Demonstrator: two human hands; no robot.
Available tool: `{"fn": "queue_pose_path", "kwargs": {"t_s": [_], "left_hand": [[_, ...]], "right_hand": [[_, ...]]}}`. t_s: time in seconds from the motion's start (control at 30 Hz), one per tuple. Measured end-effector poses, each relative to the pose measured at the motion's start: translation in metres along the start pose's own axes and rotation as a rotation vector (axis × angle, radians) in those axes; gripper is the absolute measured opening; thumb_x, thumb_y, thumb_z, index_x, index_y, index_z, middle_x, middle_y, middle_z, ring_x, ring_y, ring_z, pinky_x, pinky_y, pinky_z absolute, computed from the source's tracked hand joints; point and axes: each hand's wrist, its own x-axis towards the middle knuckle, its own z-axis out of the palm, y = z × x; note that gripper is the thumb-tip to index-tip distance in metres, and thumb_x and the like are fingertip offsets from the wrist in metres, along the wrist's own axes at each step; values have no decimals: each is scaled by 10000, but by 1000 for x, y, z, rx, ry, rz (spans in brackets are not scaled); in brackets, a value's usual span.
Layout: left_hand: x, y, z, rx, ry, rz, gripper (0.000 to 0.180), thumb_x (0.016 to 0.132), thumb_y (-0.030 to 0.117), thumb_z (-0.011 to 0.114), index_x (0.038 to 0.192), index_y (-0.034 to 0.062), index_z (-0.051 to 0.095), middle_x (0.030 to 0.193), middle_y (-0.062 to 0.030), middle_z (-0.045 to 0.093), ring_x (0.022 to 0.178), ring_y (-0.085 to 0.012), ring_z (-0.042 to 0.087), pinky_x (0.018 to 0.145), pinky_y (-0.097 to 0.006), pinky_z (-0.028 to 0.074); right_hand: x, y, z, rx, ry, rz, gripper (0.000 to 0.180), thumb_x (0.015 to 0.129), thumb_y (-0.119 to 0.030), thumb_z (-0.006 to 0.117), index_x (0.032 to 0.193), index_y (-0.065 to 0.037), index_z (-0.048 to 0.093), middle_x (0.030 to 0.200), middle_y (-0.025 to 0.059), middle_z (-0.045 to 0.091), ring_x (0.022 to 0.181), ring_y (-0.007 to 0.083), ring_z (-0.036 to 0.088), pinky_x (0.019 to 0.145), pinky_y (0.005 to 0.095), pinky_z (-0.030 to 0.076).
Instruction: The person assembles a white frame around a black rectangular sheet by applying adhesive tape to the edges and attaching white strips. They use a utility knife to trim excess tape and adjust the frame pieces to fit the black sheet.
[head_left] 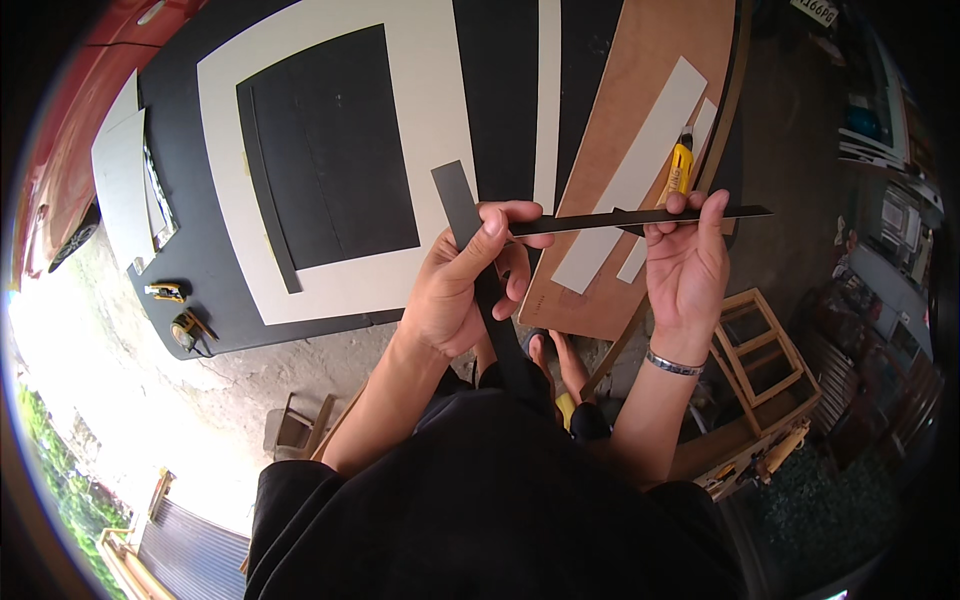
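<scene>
Landmark: the white frame [425,100] lies flat on the black table [330,340]; all places below are told from it.
Left hand [450,290]: just off the frame's near right corner, thumb pressing the long dark strip [455,190] against the fingers.
Long dark strip: slants across the frame's right edge in this view, its far end clear of the grip, its near part running toward the body.
Crosswise dark strip [585,221]: right of the frame, one end between the left index and middle fingers; whether it joins the long strip cannot be told.
Right hand [685,275]: farther right of the frame, palm up, fingertips and thumb pinching the crosswise strip near its free end.
Good handling: both strips look thin and bendable, so a light, even pinch at each end should serve best; a hard squeeze might crease them.
Yellow knife [680,168]: right of the frame, on the brown board [640,40]; best to hold strip and wrist clear of its tip.
Tape measure [183,332]: left of the frame, near the table's corner.
</scene>
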Motion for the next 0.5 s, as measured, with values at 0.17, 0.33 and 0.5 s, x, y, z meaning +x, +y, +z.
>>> {"fn": "queue_pose_path", "kwargs": {"t_s": [0.17,0.33,0.5], "left_hand": [[3,-2,-1,33,-17,-3,406,1099,346,480,1294,14,608,1120,-152,721,652,-131,591,429,-214,412],[11,9,-1,248,-20,-90,685,1101,549,301,1375,-31,542,854,-79,647,610,-122,592,413,-226,418],[30,12,-19,194,-73,-169,703,1092,594,235,1207,-7,582,774,-51,589,637,-130,607,449,-241,467]], "right_hand": [[3,-8,-6,68,-83,35,372,1082,-421,511,1099,-65,618,941,94,671,807,160,632,820,336,535],[1,-29,16,-51,37,-10,490,1119,-387,403,1273,36,598,1006,96,658,829,152,629,834,319,524],[-12,-29,19,-465,-156,28,412,1063,-252,557,1347,45,579,1041,75,654,770,102,622,678,256,530]]}}
